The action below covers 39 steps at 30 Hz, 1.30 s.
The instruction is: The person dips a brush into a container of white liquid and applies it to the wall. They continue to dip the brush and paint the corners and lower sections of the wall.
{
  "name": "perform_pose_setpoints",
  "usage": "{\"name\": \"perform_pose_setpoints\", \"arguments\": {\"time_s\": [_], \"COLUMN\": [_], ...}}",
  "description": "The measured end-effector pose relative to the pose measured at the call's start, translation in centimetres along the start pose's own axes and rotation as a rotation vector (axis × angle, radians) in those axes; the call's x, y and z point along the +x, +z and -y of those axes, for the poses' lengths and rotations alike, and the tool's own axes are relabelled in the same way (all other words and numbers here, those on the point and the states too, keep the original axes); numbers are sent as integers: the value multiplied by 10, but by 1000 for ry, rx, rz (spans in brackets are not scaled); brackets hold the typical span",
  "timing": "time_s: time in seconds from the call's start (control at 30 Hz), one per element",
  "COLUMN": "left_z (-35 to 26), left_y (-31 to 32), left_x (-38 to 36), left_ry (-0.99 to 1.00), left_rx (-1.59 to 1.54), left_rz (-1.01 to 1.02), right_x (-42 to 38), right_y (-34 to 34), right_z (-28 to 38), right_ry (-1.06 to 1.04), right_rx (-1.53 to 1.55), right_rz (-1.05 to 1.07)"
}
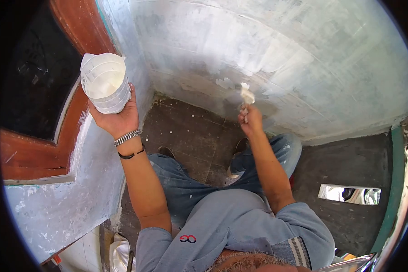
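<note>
My left hand (118, 119) is wrapped round the lower part of a white container (105, 81) with a jagged rim and white paint inside. Its opening faces up, near the wooden frame at the left. My right hand (250, 119) is closed on the handle of a paintbrush (247, 94) whose bristles are coated white. The brush tip is close to the low part of a patchy white and grey wall (267, 50); whether it touches cannot be made out. A fresh white dab lies on the wall beside the brush.
A dark tiled floor (181, 131) with white spots lies between the wall and my bent legs. At the left is a reddish-brown wooden frame (72, 22) with dark glass. A shiny rectangular piece (349, 194) lies at the right, near a green edge (393, 181).
</note>
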<state>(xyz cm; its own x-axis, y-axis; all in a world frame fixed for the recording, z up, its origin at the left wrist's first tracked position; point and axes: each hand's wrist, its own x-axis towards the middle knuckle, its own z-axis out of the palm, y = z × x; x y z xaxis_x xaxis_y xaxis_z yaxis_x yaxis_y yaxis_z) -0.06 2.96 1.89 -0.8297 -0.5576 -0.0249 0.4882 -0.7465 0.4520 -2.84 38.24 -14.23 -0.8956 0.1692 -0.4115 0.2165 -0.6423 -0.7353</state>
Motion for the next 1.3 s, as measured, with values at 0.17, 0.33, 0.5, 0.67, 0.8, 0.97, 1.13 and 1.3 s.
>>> {"name": "perform_pose_setpoints", "arguments": {"time_s": [0.17, 0.33, 0.5, 0.67, 0.8, 0.97, 1.13, 1.3], "left_z": [6, 8, 10, 10, 7, 8, 11, 14], "left_y": [0, 0, 2, 5, 3, 2, 5, 7], "left_x": [0, 1, 0, 0, -1, -1, -2, -2], "left_ry": [-35, -75, -29, -18, 4, -13, -35, -26], "left_rx": [-13, -52, -9, -1, 6, -1, -21, 12], "left_rz": [28, 62, 19, 10, -3, 10, 8, -9], "right_x": [-61, -115, -103, -30, 10, -39, -70, -3], "right_y": [40, 66, 43, -15, -44, -9, -9, -78], "right_z": [95, 127, 62, -20, 1, 83, 70, 20], "right_ry": [-49, -149, -33, 168, 184, 69, 53, 277], "right_rx": [15, 10, -63, -33, 50, 79, 9, 44], "right_rz": [174, 316, 265, 28, -99, 175, 90, 17]}}
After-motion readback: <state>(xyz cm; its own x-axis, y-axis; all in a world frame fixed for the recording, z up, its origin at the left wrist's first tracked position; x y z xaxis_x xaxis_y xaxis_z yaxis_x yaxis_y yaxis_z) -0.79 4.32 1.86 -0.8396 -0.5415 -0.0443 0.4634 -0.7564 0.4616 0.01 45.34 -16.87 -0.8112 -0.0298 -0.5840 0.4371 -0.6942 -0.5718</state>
